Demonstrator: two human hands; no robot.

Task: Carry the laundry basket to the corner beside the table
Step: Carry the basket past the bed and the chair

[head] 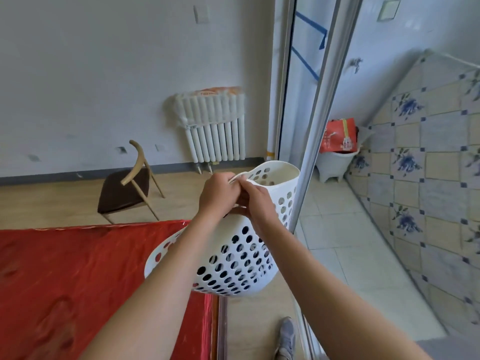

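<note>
**Basket hung below a two-handed grip, long axis tipped forward**

The white perforated laundry basket [233, 255] is held in the air, off every surface, just beyond the far corner of the worktop [78, 281] with its red cloth. Both hands are clenched on the near rim or handle: the left hand [219, 194] is closed over the top of it, and the right hand [255, 202] is wrapped on it directly beside, the two touching. No fingers are seen released.

From this grip the basket body hangs down and towards the person, while its open mouth is lifted away, towards the radiator [215, 128] and the sliding door frame [311, 131]. The long axis is thus tilted, not upright, and the far rim sits close against the door frame. Neither hand is clearly nearer to the load; the weight is shared at one point.

The setting-down is judged to depend on swinging the base clear of the worktop corner, past the chair [127, 188], before it is lowered to the floor.
</note>
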